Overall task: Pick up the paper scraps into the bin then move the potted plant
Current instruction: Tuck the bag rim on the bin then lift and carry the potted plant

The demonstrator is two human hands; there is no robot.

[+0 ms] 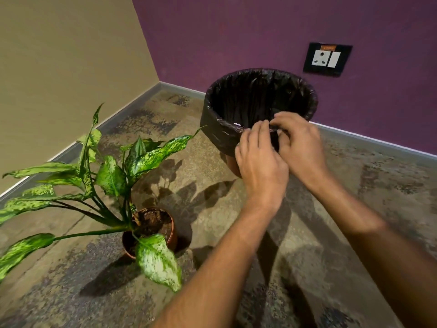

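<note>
My left hand (261, 159) and right hand (299, 144) met at the near rim of the bin (236, 138), knuckles up and fingers curled over its black liner (250, 95). Whether either hand gripped a scrap or only the liner edge, I could not tell; the fingertips were blurred and tucked against each other. A small white bit of paper (237, 124) showed at the rim just left of my left fingers. The bin stood on the carpet (354, 209) close to the purple wall (236, 31), below a wall socket (327, 59). The potted plant (151, 229) stood well to the left of my left forearm and nearer to me, in its brown pot, leaves spreading leftward.
</note>
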